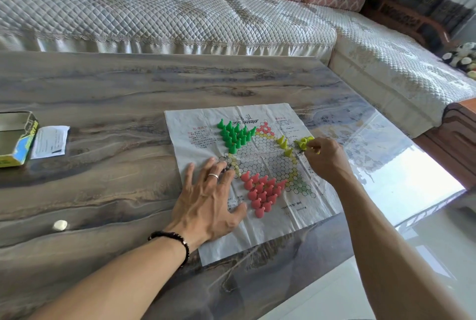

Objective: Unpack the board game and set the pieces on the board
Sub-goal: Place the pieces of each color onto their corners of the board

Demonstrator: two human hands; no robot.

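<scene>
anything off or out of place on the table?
Mostly tidy. The paper board is creased and lies skewed to the table edge. A small white lump sits alone left of the left hand; what it is, I can't tell.

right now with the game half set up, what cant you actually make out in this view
- Head view: how many yellow pieces the right hand pinches; its fingers cover some.
- The board sheet under the left hand: hidden by the palm.
- The printed text on the sheet: too small.
- The box: cut off by the left edge, its inside unclear.
- The small white lump on the table: too small to identify.
</scene>
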